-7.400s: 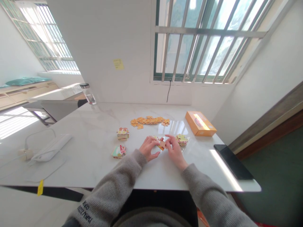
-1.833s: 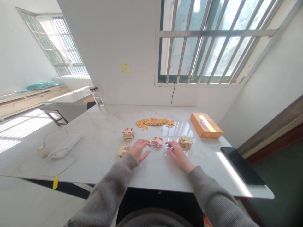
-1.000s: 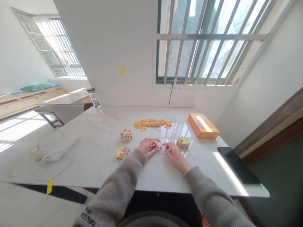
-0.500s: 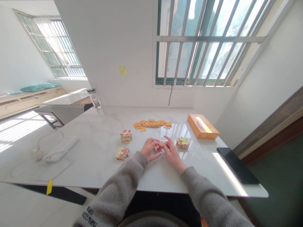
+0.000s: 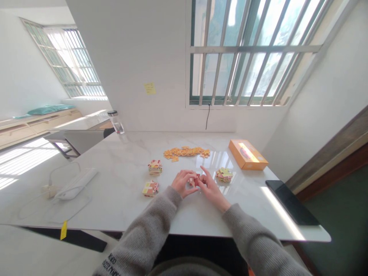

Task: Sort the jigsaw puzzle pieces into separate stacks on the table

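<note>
Close together over the table's front half, my left hand (image 5: 184, 183) and my right hand (image 5: 209, 185) both grip red-and-pink puzzle pieces (image 5: 196, 180). The fingers partly cover these pieces, so I cannot tell whether they are joined. My right index finger points up, away from the pinch. To the left of my hands stand two stacks of puzzle pieces, a rear stack (image 5: 155, 167) and a front stack (image 5: 150, 188). Right of my right hand lies a pile of green-and-pink pieces (image 5: 224, 174). Beyond my hands spreads a long heap of orange pieces (image 5: 186, 152).
An orange box (image 5: 247, 155) sits at the back right, with a black tablet (image 5: 291, 202) near the right edge. On the left lie a white power strip (image 5: 77, 184) and its cables. A glass bottle (image 5: 116, 122) stands at the back left corner.
Both hands stay close together, and the pieces between them have turned slightly, showing more red. The whole view has shifted a little; the stacks and the heap lie as before.
</note>
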Demonstrator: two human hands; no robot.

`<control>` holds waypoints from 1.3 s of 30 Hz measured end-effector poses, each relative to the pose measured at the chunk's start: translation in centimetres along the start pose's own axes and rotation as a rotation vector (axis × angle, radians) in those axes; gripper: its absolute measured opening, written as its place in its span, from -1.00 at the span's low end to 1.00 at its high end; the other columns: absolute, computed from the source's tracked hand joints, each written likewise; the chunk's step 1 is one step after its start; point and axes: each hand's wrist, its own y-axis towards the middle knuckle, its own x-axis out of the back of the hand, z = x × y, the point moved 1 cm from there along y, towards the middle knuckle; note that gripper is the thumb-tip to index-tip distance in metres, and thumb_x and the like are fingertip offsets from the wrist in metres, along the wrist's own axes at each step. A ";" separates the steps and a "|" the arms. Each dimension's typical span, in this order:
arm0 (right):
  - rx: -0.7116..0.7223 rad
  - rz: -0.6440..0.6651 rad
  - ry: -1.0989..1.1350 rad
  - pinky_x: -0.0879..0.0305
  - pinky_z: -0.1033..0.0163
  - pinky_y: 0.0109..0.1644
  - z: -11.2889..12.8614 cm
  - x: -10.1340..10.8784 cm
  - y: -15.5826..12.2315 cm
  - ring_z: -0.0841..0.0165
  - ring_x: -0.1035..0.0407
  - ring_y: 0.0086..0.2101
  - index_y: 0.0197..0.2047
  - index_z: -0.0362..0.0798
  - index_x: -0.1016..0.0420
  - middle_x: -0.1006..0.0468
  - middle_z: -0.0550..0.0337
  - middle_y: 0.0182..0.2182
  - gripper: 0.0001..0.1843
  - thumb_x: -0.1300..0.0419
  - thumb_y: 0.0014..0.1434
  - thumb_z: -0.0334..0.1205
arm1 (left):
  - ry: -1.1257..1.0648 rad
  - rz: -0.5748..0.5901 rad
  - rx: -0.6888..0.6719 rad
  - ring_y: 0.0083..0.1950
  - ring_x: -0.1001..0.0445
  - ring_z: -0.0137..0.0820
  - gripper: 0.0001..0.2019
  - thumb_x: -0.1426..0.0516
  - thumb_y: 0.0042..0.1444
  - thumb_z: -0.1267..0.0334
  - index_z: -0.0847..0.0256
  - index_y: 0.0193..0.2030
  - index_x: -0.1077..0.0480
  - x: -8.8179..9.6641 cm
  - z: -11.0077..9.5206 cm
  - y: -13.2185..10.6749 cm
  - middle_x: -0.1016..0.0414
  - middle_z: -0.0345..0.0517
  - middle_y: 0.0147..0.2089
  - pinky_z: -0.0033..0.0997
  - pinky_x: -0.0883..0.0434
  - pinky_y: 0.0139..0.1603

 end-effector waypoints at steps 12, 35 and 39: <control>-0.067 0.106 0.047 -0.45 0.28 -0.36 0.5 1.7 -0.5 0.40 -0.30 -0.38 0.41 0.10 -0.02 -0.26 0.26 -0.33 -0.44 0.06 0.39 -0.08 | -0.037 0.097 -0.093 0.20 -0.38 -0.15 -0.52 -0.23 -0.07 0.42 0.08 0.06 -0.41 0.8 -1.5 0.1 -0.47 -0.02 0.14 -0.01 -0.35 0.25; 0.150 -0.186 -0.660 -0.17 -0.08 0.19 0.4 11.0 -1.0 0.11 -0.33 0.01 0.04 0.07 -0.49 -0.59 0.08 -0.04 -0.72 -0.19 0.27 -0.14 | 0.114 0.016 0.112 0.16 -0.39 -0.12 -0.65 -0.19 0.08 0.34 0.12 0.05 -0.40 0.2 1.3 -0.3 -0.49 0.01 0.13 0.01 -0.35 0.19; 0.095 -0.249 -0.704 -0.14 -0.08 0.20 -1.0 13.7 -1.4 0.11 -0.32 0.01 -0.03 0.07 -0.51 -0.59 0.09 -0.03 -0.76 -0.16 0.26 -0.13 | 0.159 0.040 0.181 0.16 -0.41 -0.12 -0.65 -0.17 0.08 0.35 0.12 0.04 -0.39 -0.1 2.2 -0.5 -0.49 0.00 0.12 -0.01 -0.37 0.15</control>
